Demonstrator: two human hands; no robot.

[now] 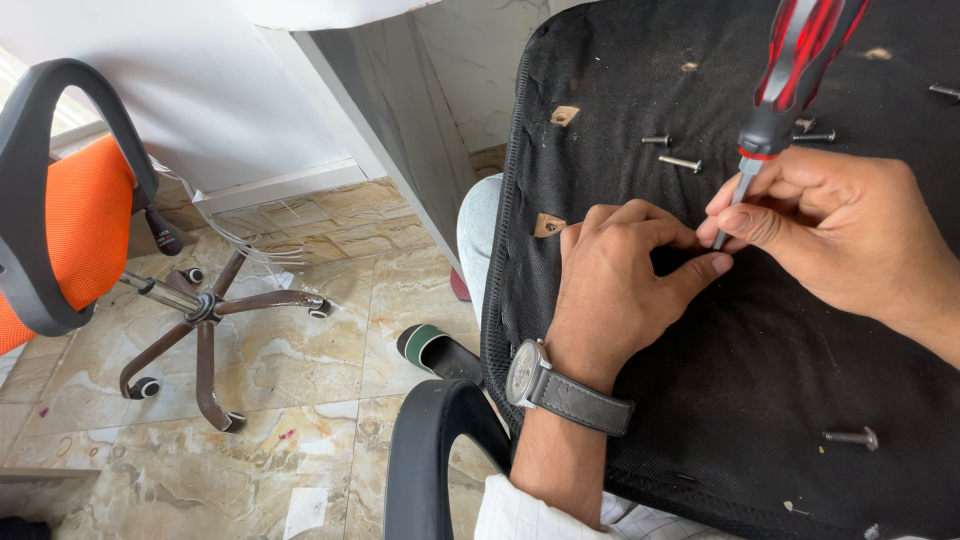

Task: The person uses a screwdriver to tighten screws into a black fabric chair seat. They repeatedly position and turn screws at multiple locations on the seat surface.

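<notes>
Nearest me, at the lower edge of the upturned black chair seat (760, 360), a white checked sleeve (540, 515) ends at a wrist wearing a watch with a grey leather strap (560, 390). A black armrest (430, 450) curves up just beside that wrist, off the seat's near left corner. One loose bolt (851, 437) lies on the fabric toward the near right edge.

Above the watch, the left hand (620, 290) rests on the middle of the seat, its fingers curled in and the forefinger and thumb pinched together at the tip of the screwdriver; whatever they pinch is hidden. The right hand (840, 235) comes in from the right edge, thumb and fingers closed around the metal shaft of the red and black screwdriver (795, 75), which stands tilted with its tip down on the fabric between the two hands and its handle rising toward the seat's far edge.

Farther up the seat, two more bolts (672, 150) lie near each other left of the shaft, and bare wood (563, 115) shows through small holes in the fabric.

Off the seat's left edge, on the marble floor (300, 400), sits a dark sandal (435, 350). Farther left stands an orange office chair (70, 220) with a five-legged wheeled base (205, 320).
</notes>
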